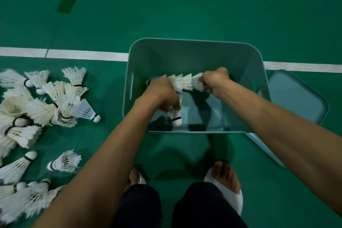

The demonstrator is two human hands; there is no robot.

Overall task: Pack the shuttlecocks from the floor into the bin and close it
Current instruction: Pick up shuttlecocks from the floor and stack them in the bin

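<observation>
With the left hand (162,92) and right hand (214,81) clamped on a nested row of shuttlecocks (182,82) inside the bin (192,41), lower it flat against the bottom before loosening both grips together.

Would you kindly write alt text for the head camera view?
Both hands, left hand and right hand, lower a row of nested shuttlecocks into an open teal bin. Many loose shuttlecocks remain on the green floor; the lid lies beside it.
</observation>
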